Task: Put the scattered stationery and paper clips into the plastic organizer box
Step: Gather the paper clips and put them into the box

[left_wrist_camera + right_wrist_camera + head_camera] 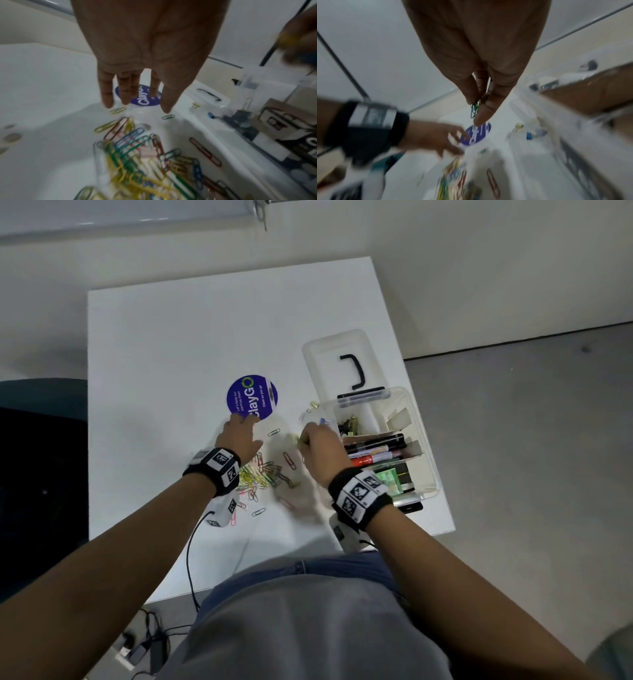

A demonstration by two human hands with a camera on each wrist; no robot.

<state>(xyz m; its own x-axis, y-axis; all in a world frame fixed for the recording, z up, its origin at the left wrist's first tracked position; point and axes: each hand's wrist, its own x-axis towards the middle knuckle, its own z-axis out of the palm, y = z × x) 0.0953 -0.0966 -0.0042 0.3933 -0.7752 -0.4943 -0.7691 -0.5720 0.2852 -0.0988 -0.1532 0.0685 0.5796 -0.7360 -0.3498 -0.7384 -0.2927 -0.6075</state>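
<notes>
Clips first: the right hand (481,86) pinches a small bunch of green wire paper clips (475,109) between thumb and fingertips, just beside the clear plastic organizer box (424,440) at the white table's (171,344) right edge. The left hand (147,54) hovers, fingers straight and spread, over the heap of coloured paper clips (137,155). Risk as I judge it: that thin pinch may shed a clip short of the box wall, or linked clips may snag. Blur hides how many clips are pinched, and the box's far compartments are hard to read.
</notes>
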